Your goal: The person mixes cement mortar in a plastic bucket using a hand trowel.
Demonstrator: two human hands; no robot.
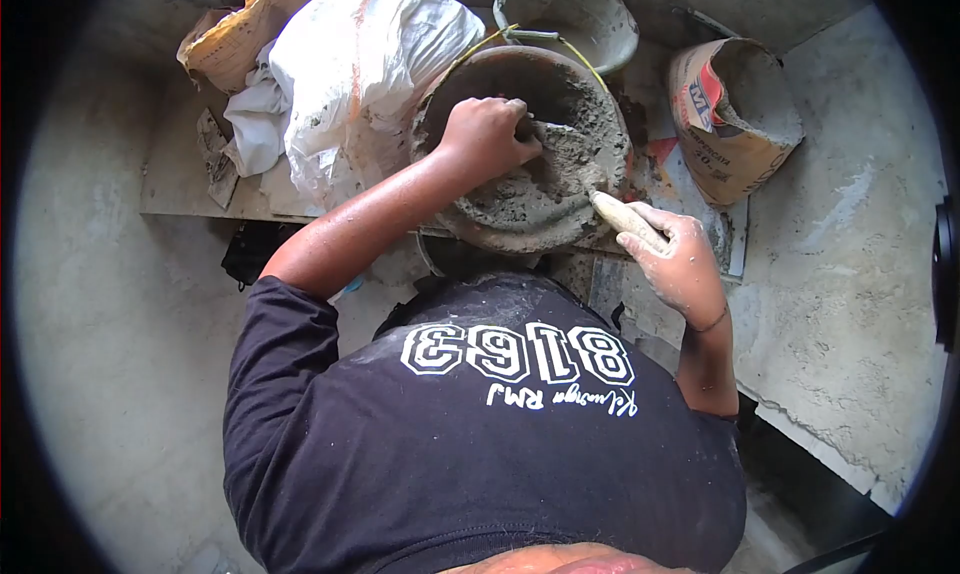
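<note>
A round bucket (pixel 470 236) of wet grey mortar (pixel 580 159) stands in front of me. My right hand (pixel 682 262) is closed around the pale handle of a trowel (pixel 628 220) at the bucket's near right rim; the tool's blade is hidden in or against the mortar. Over the middle of the bucket, my left hand (pixel 488 134) is closed, its knuckles up. Something dark shows by its fingers, with a mortar-coated edge beside it, but I cannot make out what it is.
Behind the bucket sits a second, mortar-stained basin (pixel 575 14). A large white sack (pixel 370 64) lies to the left, near a torn paper bag (pixel 240 44). On the right stands an open cement bag (pixel 735 124) beside a rough wall (pixel 850 204).
</note>
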